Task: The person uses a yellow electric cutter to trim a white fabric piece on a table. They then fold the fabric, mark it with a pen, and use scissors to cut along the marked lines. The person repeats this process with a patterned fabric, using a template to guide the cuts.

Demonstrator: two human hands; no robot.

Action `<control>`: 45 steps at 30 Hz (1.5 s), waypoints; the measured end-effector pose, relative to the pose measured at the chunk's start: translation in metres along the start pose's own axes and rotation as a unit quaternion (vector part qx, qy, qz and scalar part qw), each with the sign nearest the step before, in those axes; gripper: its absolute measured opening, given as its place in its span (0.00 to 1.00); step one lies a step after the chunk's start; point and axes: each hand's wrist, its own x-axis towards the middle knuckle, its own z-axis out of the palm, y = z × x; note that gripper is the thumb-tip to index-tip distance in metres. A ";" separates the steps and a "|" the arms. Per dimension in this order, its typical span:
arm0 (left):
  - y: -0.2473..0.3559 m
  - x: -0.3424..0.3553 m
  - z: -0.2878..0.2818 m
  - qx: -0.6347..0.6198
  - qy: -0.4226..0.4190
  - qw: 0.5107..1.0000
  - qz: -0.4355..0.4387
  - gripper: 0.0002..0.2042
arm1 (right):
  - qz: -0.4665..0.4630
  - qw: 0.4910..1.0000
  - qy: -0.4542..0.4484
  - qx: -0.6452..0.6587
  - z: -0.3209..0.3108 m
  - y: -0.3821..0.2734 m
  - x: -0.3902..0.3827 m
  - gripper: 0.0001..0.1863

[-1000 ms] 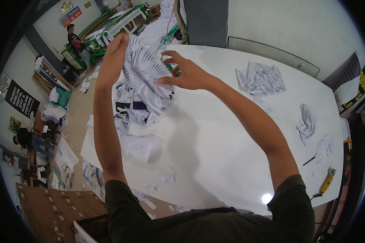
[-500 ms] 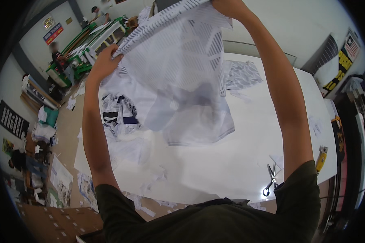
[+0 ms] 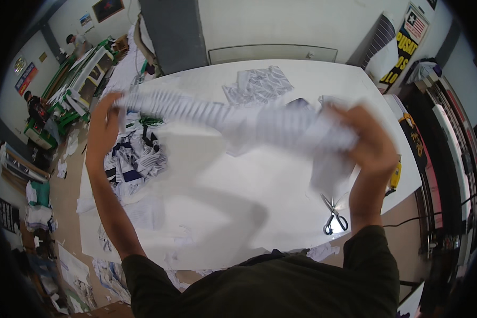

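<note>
A white fabric piece point(image 3: 217, 115) with grey stripes stretches between my two hands above the white table, blurred by motion. My left hand point(image 3: 106, 116) is closed on its left end. My right hand point(image 3: 368, 138) grips the other end, its fingers smeared; part of the fabric hangs down beside it. Under and near my left hand lies a crumpled heap of white, black and navy cloth scraps point(image 3: 137, 159). Another grey-and-white patterned piece point(image 3: 262, 85) rests flat toward the far edge. Scissors point(image 3: 331, 220) with dark handles lie near my right forearm, blades pointing away.
The white table point(image 3: 212, 238) spreads under everything. A yellow tool point(image 3: 395, 177) sits at its right edge, partly behind my right arm. Rolls and racks point(image 3: 453, 143) stand to the right. Two people work by green machinery point(image 3: 69, 95) at the far left; scraps litter the floor.
The fabric has come down from high up and swung toward me, now stretched more level. My right hand has dropped down and right; my left is lower and further left. The view has shifted.
</note>
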 end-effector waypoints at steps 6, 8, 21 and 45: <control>-0.112 -0.133 0.062 -0.090 -0.210 0.965 -0.127 0.19 | 0.073 0.931 -0.202 0.296 0.186 -0.075 -0.008 0.20; -0.175 -0.180 0.083 -0.067 -0.258 0.947 -0.182 0.20 | 0.098 0.913 -0.243 0.314 0.253 -0.081 -0.006 0.20; 0.044 -0.343 0.271 0.043 -0.152 0.955 -0.252 0.25 | 0.441 0.888 0.027 -0.129 0.382 0.239 -0.116 0.23; 0.147 -0.507 0.202 0.171 -0.162 0.937 -0.258 0.05 | 0.382 0.913 0.000 -0.144 0.301 0.116 -0.353 0.08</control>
